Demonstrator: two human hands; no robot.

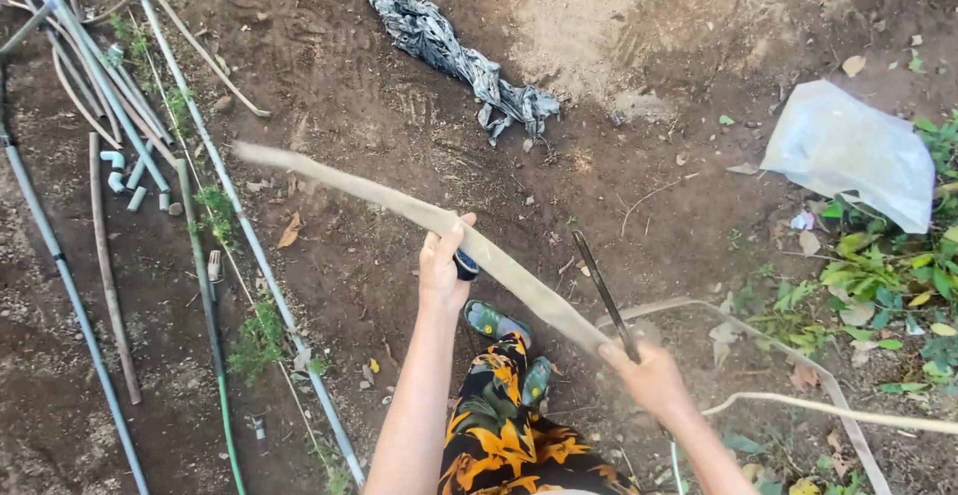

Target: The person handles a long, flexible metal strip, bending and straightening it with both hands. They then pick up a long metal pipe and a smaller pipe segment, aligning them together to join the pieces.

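Note:
My left hand (442,260) grips a long flat tan hose (344,184) that runs from the upper left down to my right side, and a small dark object sits under its fingers. My right hand (651,375) is closed on the handle of a thin dark blade (602,288) that points up and away, lying close beside the hose. The hose continues past my right hand and curls off to the right (798,405). Below are my patterned trousers (504,430) and green sandals (494,321).
Bare brown soil lies all around. Grey pipes (70,285), pipe fittings (125,181) and sticks lie at the left. A crumpled dark plastic sheet (454,51) lies at the top, a translucent plastic bag (848,151) at the right above green weeds (888,285).

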